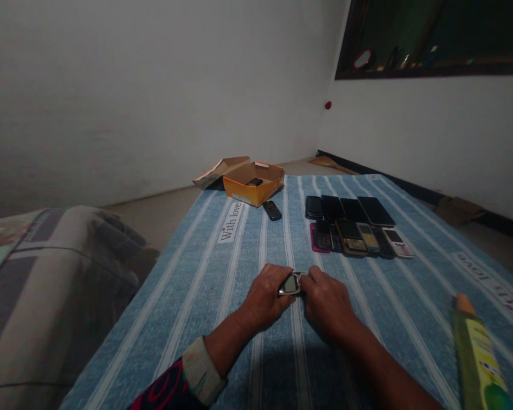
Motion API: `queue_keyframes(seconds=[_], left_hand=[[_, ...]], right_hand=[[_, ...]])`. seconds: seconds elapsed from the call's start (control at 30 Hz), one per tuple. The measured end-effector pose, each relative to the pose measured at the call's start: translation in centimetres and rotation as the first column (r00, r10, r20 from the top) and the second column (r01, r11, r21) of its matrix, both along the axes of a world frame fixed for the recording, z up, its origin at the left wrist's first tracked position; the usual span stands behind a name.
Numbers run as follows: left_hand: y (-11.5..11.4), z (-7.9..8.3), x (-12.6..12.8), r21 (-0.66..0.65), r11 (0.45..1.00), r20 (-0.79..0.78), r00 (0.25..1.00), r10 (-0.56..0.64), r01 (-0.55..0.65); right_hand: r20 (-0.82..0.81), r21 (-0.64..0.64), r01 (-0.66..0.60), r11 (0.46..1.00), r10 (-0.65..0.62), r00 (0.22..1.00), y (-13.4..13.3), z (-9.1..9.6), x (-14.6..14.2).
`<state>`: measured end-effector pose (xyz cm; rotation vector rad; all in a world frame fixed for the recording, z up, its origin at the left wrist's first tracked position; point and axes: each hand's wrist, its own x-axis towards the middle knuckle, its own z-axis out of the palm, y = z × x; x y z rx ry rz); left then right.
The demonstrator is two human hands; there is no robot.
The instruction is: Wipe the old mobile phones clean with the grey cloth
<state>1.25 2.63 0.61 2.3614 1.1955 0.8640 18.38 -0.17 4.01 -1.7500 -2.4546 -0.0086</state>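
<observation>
A small grey mobile phone [290, 283] is held between both my hands just above a blue striped cloth [222, 273]. My left hand [267, 296] grips its left end with curled fingers. My right hand [327, 299] pinches its right end. Beyond my hands, two rows of several phones [353, 225] lie side by side on the cloth. Farther back stands an open orange cardboard box [252, 182] with a dark phone inside, and one black phone [272, 210] lies just in front of it.
A green and yellow bottle [479, 359] lies at the near right. A folded grey and patterned blanket [47, 285] is heaped at the left. White walls meet at the back, and a dark-framed window [436, 37] is at the upper right.
</observation>
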Motion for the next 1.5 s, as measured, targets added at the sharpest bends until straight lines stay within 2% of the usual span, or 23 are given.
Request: queue_keyframes(seconds=[0.33,0.63,0.8,1.03,1.23,1.37,1.5], left_hand=[[0.1,-0.4,-0.3,0.0,1.0,0.008,1.0,-0.013,0.013],[0.3,1.3,-1.5,-0.083,0.996,-0.046,0.999,-0.016,0.013],[1.2,1.1,-2.4,-0.107,0.994,-0.072,0.997,-0.034,0.026],[1.6,0.3,-2.6,-0.081,0.996,-0.041,0.998,-0.051,0.048],[1.4,0.8,-2.2,-0.06,0.995,-0.004,0.997,-0.077,0.077],[1.3,1.2,-2.0,-0.067,0.995,-0.008,0.997,-0.076,0.075],[1.2,1.5,-1.8,-0.075,0.995,-0.017,0.998,-0.066,0.065]], right_hand=[[0.021,-0.002,-0.031,1.0,0.031,0.999,-2.0,-0.7,0.7],[-0.13,0.138,0.086,0.987,-0.068,0.989,-1.0,-1.0,3.1],[-0.074,0.162,0.041,0.986,-0.029,0.997,-1.2,-2.0,2.4],[-0.028,0.164,0.015,0.986,-0.01,1.0,-1.6,-1.7,2.1],[-0.01,0.203,-0.008,0.979,0.01,1.0,-1.0,-1.4,1.3],[-0.012,0.179,-0.015,0.984,0.017,1.0,-0.3,-0.9,1.0],[0.005,0.124,-0.009,0.992,0.008,1.0,-0.9,-0.6,1.0]])
